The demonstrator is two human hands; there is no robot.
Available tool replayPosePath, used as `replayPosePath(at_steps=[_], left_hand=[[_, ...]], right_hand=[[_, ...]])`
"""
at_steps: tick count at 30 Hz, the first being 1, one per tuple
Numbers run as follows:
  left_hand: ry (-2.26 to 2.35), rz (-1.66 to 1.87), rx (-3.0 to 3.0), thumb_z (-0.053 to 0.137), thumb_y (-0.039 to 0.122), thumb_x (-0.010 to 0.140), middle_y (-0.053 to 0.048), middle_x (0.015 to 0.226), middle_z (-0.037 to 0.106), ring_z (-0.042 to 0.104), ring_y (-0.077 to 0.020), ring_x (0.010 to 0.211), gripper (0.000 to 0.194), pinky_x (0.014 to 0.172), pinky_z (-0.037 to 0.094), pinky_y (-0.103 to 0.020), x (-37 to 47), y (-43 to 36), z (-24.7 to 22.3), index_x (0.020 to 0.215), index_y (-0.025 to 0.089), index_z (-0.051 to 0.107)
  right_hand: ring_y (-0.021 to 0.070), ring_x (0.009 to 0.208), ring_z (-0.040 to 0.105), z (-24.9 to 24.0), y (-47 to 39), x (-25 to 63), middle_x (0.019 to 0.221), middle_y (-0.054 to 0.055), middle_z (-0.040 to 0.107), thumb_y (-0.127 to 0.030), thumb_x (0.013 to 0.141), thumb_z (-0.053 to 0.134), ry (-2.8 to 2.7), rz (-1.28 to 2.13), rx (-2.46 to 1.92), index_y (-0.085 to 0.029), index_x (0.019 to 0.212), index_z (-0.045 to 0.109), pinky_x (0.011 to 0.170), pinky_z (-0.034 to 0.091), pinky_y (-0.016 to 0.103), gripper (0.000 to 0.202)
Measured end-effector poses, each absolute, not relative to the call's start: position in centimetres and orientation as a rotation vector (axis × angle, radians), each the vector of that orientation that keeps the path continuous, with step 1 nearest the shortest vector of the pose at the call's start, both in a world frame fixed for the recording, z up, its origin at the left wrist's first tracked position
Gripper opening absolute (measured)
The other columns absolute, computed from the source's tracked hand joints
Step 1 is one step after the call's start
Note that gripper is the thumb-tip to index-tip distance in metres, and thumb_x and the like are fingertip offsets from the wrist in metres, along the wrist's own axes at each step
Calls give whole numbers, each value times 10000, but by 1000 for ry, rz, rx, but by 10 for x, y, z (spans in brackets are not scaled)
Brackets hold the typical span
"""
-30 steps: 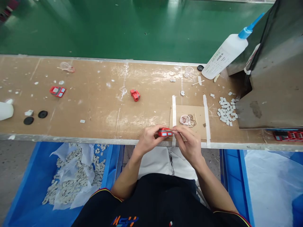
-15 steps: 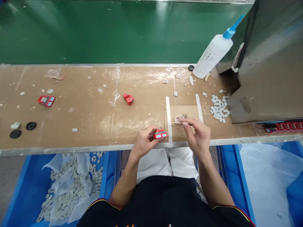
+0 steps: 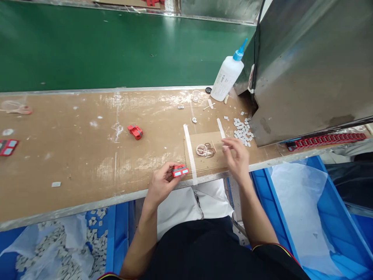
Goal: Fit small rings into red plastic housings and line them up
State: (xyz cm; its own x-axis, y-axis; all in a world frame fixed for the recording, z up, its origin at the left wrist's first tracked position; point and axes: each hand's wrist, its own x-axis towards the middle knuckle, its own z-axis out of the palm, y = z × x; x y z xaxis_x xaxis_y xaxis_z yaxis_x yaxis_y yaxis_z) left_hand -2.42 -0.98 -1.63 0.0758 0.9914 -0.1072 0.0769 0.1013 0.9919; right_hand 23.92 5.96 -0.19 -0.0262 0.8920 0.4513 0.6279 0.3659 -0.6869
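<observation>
My left hand [image 3: 163,182] grips a small red toy car part [image 3: 180,170] by its side, with two pale window-like patches facing me. It is just left of a white tape strip [image 3: 190,155], over the front of the bench. My right hand [image 3: 237,157] hovers at the right side of a taped-down cardboard piece [image 3: 204,165], its thumb and forefinger slightly apart with nothing seen between them. On that cardboard are a small clear round dish [image 3: 201,150], brown glue-like smears [image 3: 210,151] and a thin stick [image 3: 213,146].
Beyond my right hand lies a pile of small pale-grey chips [image 3: 244,132]. A white bottle with blue nozzle [image 3: 227,77] stands by a large metal box [image 3: 305,77]. Another red car part [image 3: 135,132] lies left. Blue bins [image 3: 118,229] sit below the bench; a red row [image 3: 326,142] is far right.
My right hand has let go of the thin stick and drawn away from the dish, to the right. My left hand still holds the red car part. The view has turned right.
</observation>
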Motion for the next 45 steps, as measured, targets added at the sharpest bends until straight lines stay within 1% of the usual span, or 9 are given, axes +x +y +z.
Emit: replayPosePath(at_steps=[3,8,13,19,23,28,32,38,45], left_hand=[[1235,1043,1229,759,369,833,-84,955,795,774,-196,858,275,766,639,-281,-24,-10,-18,1011,178,671],[1227,1038,1231,762,393,831,-81,961,794,777,-204,868,286,783,643,-291,-25,-10,-20,1001,183,670],[1233,1049,1237,758,371,826,-85,980,784,768,-204,895,280,796,636,-289,-25,-11,-19,1006,178,662],[1260,1055,1264,754,349,824,-79,966,773,755,-194,878,263,798,627,-288,-25,-12,-22,1001,175,669],[1261,1064,1283,750,351,829,-65,952,765,747,-185,860,260,799,623,-287,-26,-12,-24,1010,180,676],[1251,1067,1279,748,350,833,-64,953,762,750,-181,865,256,795,622,-274,-26,-12,-25,1010,182,673],[1252,1063,1290,750,340,831,-66,949,761,749,-184,859,254,794,625,-276,-26,-12,-25,1014,177,681],[1257,1059,1325,746,321,833,-59,915,754,739,-174,831,229,775,622,-261,-26,-12,-24,998,169,702],[1233,1075,1360,763,325,829,-95,978,795,764,-210,853,289,790,642,-310,-28,-11,-25,1065,160,749]], right_hand=[[230,866,664,-4,72,286,976,91,695,-252,946,554,-1729,153,-1581,-218,976,731,807,561,396,182],[247,855,660,-13,88,318,898,83,691,-224,925,552,-2026,143,-1696,-223,879,738,790,541,376,192],[269,838,647,-15,99,321,891,98,673,-164,880,569,-2200,98,-1753,-207,932,749,768,517,386,191],[254,836,628,-9,96,326,917,103,645,-165,929,489,-2199,13,-1673,-211,938,745,734,500,362,261],[228,762,620,-7,88,318,921,92,650,-166,906,508,-2330,108,-1651,-227,941,755,639,472,329,256],[232,796,667,-9,96,304,906,77,734,-160,847,556,-2227,383,-1551,-213,995,743,741,546,357,245],[202,737,673,-13,97,298,875,53,752,-254,859,587,-2010,586,-1469,-208,956,741,725,571,357,188],[185,711,675,-18,90,299,955,72,736,-345,840,658,-1846,606,-1449,-199,977,749,692,586,352,220],[241,733,684,-1,84,301,840,61,754,-327,871,640,-2008,438,-1563,-232,770,733,720,570,402,167]])
